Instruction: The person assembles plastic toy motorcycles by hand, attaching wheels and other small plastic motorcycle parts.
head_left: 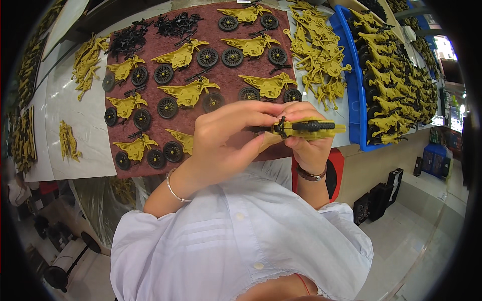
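Note:
Both hands hold a yellow and black toy motorcycle [319,133] above the near right edge of the dark red cloth. It is turned edge-on, so a black wheel shows along its middle. My left hand [226,131], with a bangle at the wrist, closes its thumb and fingers on the end with the black handlebar [284,126]. A tan covering sits at a fingertip there. My right hand [310,149], wearing a watch, grips the yellow body from behind and below. Parts of the toy are hidden by the fingers.
On the cloth [143,173] lie several toy motorcycles [187,93] and black handlebar parts [178,24]. Loose yellow body parts [316,50] are heaped to the right, with more yellow parts [88,65] at left. A blue crate [355,100] packed with toy motorcycles stands at far right.

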### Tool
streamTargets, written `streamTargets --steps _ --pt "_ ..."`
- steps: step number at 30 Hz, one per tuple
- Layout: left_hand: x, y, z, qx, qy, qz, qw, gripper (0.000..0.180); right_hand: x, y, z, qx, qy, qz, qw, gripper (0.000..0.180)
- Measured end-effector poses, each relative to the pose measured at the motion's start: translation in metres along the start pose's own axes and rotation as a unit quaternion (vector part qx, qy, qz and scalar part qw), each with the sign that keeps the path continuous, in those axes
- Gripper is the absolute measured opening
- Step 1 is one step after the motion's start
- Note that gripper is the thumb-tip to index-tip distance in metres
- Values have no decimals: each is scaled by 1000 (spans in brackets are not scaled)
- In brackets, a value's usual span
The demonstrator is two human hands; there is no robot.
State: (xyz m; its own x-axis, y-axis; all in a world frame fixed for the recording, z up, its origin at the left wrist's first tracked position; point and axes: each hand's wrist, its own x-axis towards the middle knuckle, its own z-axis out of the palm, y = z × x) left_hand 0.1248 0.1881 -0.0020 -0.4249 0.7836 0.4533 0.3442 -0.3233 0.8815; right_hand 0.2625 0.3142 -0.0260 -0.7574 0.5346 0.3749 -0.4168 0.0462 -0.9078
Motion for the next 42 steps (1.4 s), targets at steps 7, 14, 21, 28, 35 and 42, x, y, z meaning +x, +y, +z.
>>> streamTargets --steps 7,14,21,28,35,42 --pt "2 -8 -3 -33 -6 -26 999 19 -2 8 14 14 71 11 997 29" --pt "10 3 -4 -110 24 -108 988 35 1 -4 11 -68 48 81 993 29" --pt "16 0 -7 -35 -61 14 997 38 8 -8 15 -245 -57 -64 966 36" --pt "12 -2 -5 -43 -43 4 998 27 7 -3 15 -289 -64 -111 949 41" --pt "7 -1 -20 -187 -33 -109 976 29 8 -26 2 -102 -55 91 989 46" --pt "-3 1 -23 -49 -85 -147 984 23 -3 -23 -17 -88 13 98 991 40"
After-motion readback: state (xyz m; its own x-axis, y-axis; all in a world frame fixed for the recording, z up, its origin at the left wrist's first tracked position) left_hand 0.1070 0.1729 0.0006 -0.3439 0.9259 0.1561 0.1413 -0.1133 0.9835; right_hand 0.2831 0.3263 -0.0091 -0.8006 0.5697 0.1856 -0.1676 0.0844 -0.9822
